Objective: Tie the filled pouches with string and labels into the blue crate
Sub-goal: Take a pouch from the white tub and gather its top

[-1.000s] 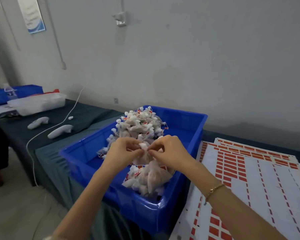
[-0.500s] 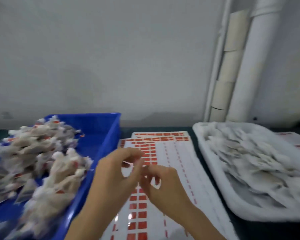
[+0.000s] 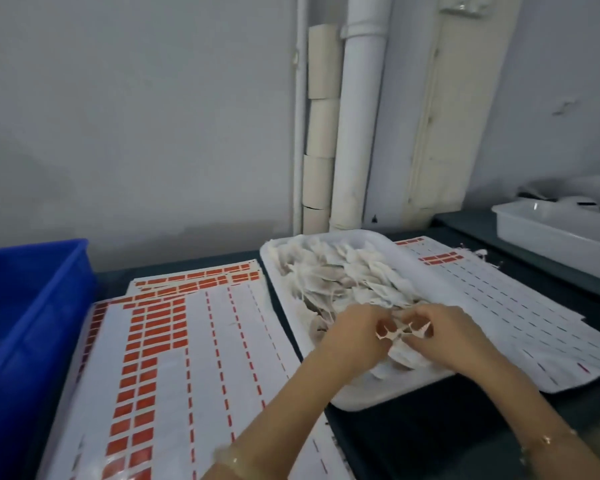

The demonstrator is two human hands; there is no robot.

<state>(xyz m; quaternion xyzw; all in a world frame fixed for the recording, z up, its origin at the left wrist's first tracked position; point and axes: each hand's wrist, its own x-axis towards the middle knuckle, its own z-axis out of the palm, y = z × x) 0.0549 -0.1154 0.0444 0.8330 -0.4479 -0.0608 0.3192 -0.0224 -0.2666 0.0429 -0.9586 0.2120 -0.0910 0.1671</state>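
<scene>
A white tray holds a heap of filled white pouches with loose strings. Both my hands are over the tray's near end. My left hand and my right hand each pinch one end of a thin white string stretched between them, just above a pouch. The blue crate stands at the far left, and its contents are out of view. Sheets of red labels lie between the crate and the tray.
More label sheets, mostly peeled, lie under and right of the tray. A white bin sits at the back right. White pipes and cardboard rolls stand against the wall behind.
My view swung right from the blue crate to the white tray. Both hands moved from over the crate, across the label sheets, to the tray and took hold of a string.
</scene>
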